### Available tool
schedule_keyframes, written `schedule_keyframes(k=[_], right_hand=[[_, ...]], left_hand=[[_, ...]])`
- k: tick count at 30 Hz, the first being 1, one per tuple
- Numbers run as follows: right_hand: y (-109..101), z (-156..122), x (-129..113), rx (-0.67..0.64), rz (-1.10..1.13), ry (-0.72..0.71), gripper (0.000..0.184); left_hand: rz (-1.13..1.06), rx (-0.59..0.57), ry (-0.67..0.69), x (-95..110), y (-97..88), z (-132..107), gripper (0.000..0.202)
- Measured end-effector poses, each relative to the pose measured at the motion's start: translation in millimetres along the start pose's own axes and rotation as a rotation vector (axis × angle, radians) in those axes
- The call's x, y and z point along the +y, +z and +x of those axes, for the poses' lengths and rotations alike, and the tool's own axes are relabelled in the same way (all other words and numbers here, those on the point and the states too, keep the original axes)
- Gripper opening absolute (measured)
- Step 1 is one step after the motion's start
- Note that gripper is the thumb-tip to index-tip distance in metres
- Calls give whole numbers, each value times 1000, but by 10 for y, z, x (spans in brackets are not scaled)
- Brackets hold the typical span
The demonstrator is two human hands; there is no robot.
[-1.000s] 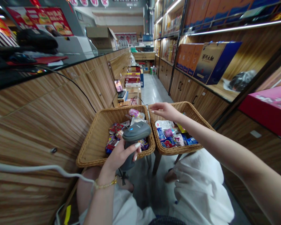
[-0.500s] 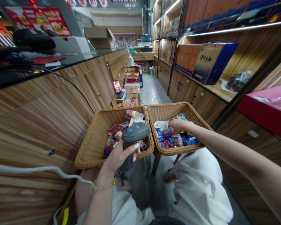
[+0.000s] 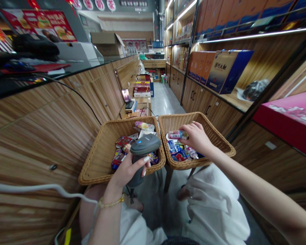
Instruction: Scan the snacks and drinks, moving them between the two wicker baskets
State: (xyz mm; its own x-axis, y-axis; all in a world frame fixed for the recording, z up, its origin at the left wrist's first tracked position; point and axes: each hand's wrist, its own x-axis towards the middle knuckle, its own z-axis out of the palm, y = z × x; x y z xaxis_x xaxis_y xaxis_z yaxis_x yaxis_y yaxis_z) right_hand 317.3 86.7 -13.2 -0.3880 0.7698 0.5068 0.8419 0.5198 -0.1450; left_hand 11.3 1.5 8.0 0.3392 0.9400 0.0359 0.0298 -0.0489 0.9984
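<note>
My left hand (image 3: 130,170) is wrapped round the handle of a dark grey barcode scanner (image 3: 146,144), its head over the near right part of the left wicker basket (image 3: 94,153). Small wrapped snacks (image 3: 124,140) lie in that basket, partly hidden by the scanner. Over the right wicker basket (image 3: 199,118), my right hand (image 3: 197,137) grips a small clear bottle-shaped pack (image 3: 176,134) with a colourful label, lying sideways in the fingers. Beneath it are blue and red snack packets (image 3: 178,153) and a pinkish wrapped pack (image 3: 191,152).
A wooden counter (image 3: 73,102) runs along the left, with an open cardboard box (image 3: 107,42) on top. On the right, shelves hold a blue and beige gift box (image 3: 225,71) and a pink box (image 3: 290,115). A phone (image 3: 126,97) stands beyond the baskets.
My right hand has lifted from among the right basket's packets with the bottle-shaped pack in its fingers. The left hand still holds the scanner in nearly the same place.
</note>
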Motion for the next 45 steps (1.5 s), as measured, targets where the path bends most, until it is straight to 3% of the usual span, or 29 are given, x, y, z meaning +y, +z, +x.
schedule_keyframes(k=[5, 9, 20, 28, 35, 38, 45], right_hand=[[84, -150, -358, 197, 84, 112, 19], [133, -183, -440, 268, 45, 126, 22], [146, -203, -420, 276, -2, 219, 24], [132, -219, -426, 298, -1, 204, 18], [119, -173, -418, 273, 34, 223, 23], [87, -34, -457, 232, 48, 171, 29], [69, 400, -773, 146, 39, -102, 48]], left_hand=[[-1, 1, 3, -2, 3, -12, 30], [11, -7, 6, 6, 6, -20, 30], [19, -9, -9, -38, -13, -20, 30], [40, 1, -6, -22, 5, -13, 31], [22, 1, -7, -15, -1, -13, 30], [6, 1, -7, -13, -3, -11, 29], [10, 17, -18, 22, 14, -26, 30]])
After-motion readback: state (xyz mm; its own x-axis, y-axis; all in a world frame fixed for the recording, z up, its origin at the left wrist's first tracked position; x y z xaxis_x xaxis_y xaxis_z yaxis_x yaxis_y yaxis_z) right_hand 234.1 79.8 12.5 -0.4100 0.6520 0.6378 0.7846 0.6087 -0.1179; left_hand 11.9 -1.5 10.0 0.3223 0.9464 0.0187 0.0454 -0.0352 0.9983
